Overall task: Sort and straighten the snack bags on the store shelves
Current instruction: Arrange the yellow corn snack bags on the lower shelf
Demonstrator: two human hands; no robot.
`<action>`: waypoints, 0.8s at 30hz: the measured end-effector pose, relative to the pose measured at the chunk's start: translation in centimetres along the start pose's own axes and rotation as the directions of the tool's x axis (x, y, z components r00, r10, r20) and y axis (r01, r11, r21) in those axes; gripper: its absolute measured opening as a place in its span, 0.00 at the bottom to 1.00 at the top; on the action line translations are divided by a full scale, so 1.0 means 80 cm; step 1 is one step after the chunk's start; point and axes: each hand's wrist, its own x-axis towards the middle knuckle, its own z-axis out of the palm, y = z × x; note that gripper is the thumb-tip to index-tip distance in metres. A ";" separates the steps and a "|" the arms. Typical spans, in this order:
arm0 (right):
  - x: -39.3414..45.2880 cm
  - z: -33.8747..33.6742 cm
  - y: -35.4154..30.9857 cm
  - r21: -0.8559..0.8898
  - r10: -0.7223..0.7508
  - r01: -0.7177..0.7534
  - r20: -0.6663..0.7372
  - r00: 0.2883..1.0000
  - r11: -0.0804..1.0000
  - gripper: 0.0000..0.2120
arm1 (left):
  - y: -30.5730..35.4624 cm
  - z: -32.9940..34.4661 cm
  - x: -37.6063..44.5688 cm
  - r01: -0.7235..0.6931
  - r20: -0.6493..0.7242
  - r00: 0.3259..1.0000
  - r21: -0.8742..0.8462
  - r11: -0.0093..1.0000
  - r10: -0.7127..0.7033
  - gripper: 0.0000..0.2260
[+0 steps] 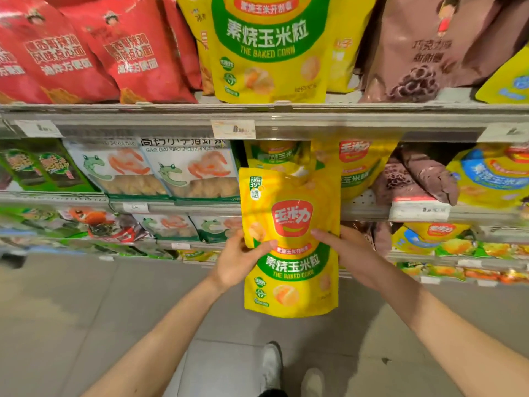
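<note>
**Baked corn bag held off the shelf, sorting part done**

A yellow baked corn bag is gripped at mid-height by both hands and held upright in front of the shelves, clear of any shelf board. The left hand is closed on the bag's left edge, its thumb laid across the front; the right hand is closed on the right edge, thumb on the front, the other fingers hidden behind the bag. Just above and behind the fingertips, more yellow corn bags are seen leaning unevenly on the middle shelf. To the right of the right fingers, brown chocolate snack bags lie tipped over. Left of the left fingers, the shrimp cracker bags stand in a fairly even row. The task is judged to be underway: the held bag is not yet placed, and the corn and chocolate rows are left to be straightened.
</note>
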 end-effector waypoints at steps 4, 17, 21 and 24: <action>0.036 0.007 -0.014 -0.003 -0.021 0.021 0.002 1.000 1.000 0.20 | 0.000 -0.013 0.039 0.002 -0.017 1.000 -0.001 1.000 -0.002 0.08; 0.147 0.017 -0.077 -0.026 -0.271 0.270 -0.050 0.961 0.963 0.19 | 0.019 -0.051 0.162 -0.043 -0.052 0.998 -0.009 0.999 0.042 0.27; 0.168 0.020 -0.095 -0.053 -0.267 0.261 -0.175 0.948 0.964 0.11 | 0.002 -0.057 0.176 0.032 -0.104 0.995 0.257 0.966 -0.005 0.33; 0.179 0.028 -0.106 -0.139 -0.296 0.266 -0.290 0.910 0.954 0.08 | 0.005 -0.054 0.191 0.029 -0.191 0.981 0.292 0.956 0.029 0.31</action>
